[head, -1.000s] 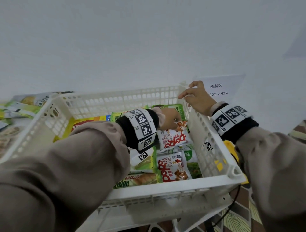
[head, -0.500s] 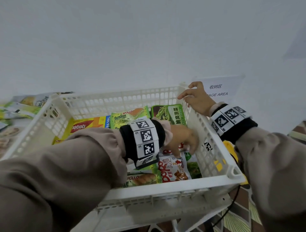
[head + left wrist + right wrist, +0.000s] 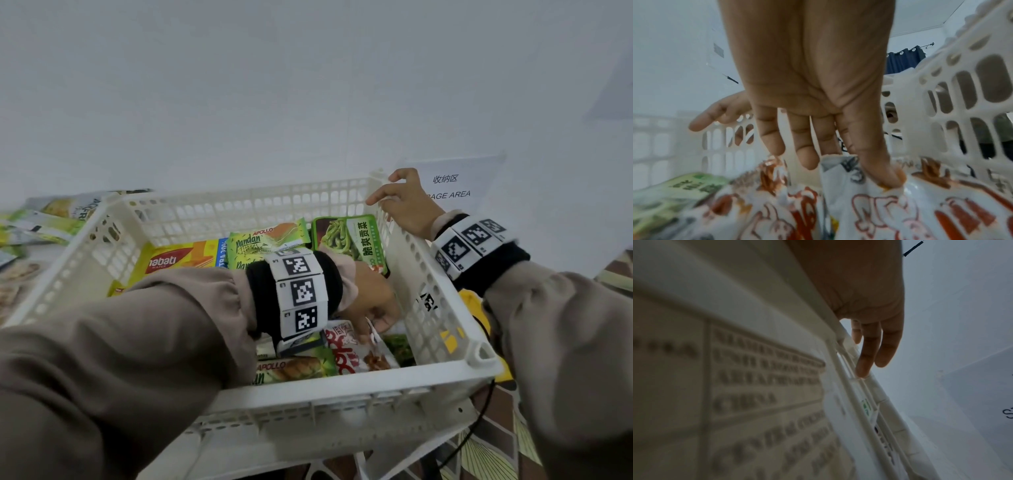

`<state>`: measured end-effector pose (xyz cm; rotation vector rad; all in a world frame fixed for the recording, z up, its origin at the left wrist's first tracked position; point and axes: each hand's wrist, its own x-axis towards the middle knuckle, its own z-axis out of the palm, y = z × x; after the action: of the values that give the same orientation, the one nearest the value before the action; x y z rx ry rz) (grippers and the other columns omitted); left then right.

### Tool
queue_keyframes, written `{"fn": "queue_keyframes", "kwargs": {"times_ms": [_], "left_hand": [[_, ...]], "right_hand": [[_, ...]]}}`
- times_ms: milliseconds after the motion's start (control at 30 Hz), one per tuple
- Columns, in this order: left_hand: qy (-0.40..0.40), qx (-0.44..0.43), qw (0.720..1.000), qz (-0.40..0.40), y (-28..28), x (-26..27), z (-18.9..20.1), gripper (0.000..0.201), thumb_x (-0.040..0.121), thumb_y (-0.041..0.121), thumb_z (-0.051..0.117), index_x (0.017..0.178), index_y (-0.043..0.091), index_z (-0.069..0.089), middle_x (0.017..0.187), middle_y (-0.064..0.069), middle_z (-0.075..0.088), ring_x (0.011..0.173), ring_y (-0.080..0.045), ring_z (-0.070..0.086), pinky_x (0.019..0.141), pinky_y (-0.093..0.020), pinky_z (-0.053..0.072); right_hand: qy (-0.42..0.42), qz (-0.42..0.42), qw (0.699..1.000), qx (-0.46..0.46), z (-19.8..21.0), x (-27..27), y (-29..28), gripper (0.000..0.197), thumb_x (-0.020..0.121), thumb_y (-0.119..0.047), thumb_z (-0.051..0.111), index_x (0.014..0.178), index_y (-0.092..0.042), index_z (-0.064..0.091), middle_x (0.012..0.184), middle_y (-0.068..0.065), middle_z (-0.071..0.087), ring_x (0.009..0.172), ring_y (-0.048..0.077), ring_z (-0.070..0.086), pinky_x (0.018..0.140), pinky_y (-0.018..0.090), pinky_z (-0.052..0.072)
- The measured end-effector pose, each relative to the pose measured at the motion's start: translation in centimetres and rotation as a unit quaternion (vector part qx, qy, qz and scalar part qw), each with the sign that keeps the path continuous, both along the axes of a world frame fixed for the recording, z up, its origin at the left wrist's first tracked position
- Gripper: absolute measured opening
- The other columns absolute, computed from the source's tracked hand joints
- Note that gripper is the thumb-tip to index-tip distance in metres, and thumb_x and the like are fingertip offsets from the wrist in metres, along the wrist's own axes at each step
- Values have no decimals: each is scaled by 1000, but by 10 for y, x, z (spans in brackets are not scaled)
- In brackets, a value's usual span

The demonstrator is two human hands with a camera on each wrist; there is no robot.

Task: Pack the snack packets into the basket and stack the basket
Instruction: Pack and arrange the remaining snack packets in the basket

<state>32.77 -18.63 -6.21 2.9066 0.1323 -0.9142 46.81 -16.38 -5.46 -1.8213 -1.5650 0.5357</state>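
Observation:
A white slotted basket (image 3: 342, 380) holds several snack packets: a yellow Nabati wafer pack (image 3: 171, 260), a green Pandan cake pack (image 3: 260, 240), a green vegetable pack (image 3: 352, 236) and a white-and-red packet (image 3: 356, 353). My left hand (image 3: 368, 329) is inside the basket near its right wall. Its straight fingers (image 3: 885, 175) press down on the white-and-red packet (image 3: 890, 207). My right hand (image 3: 404, 202) rests on the basket's far right rim, and its loosely extended fingers (image 3: 865, 363) touch the rim's outer side (image 3: 756, 321).
More loose packets (image 3: 51, 219) lie on the table left of the basket. A paper sign (image 3: 452, 186) reading storage area lies behind the right hand. Another white basket (image 3: 308, 442) sits under this one. A yellow object (image 3: 476, 308) and a black cable (image 3: 469, 435) are to its right.
My left hand slid from the basket's middle toward its near right side, uncovering the Pandan and green vegetable packs. It now presses the white-and-red packet. The right hand stayed on the rim.

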Motion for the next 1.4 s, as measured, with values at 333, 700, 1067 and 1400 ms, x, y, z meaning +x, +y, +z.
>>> {"fn": "queue_keyframes", "kwargs": {"times_ms": [333,700,1067,1400], "left_hand": [[-110,-108,976,153,8,-16,12,15,84,21,65,82,15,51,70,7,46,61,-4,41,56,-9,34],[-42,-36,982,180,-25,-13,-5,41,88,28,59,121,9,43,74,6,45,67,-14,47,47,-15,37],[-79,83,959,258,16,-14,11,47,93,32,49,130,4,42,124,-8,53,109,-23,55,91,-28,45],[-82,-34,961,262,26,-8,18,30,92,28,53,68,14,42,64,5,41,56,-10,37,54,-21,31]], "right_hand": [[-3,-2,1000,-5,1,-1,-1,30,93,-1,37,102,-4,65,117,-5,19,83,20,48,82,32,44],[0,0,1000,-7,1,-1,0,30,94,0,36,104,-3,65,117,-4,19,82,19,46,80,31,42],[3,4,1000,-6,1,-1,-1,30,93,0,36,104,-2,64,117,-5,18,83,20,47,78,33,44],[4,3,1000,-3,0,1,0,29,93,-1,37,102,-4,65,117,-4,19,83,19,47,67,26,41]]}}
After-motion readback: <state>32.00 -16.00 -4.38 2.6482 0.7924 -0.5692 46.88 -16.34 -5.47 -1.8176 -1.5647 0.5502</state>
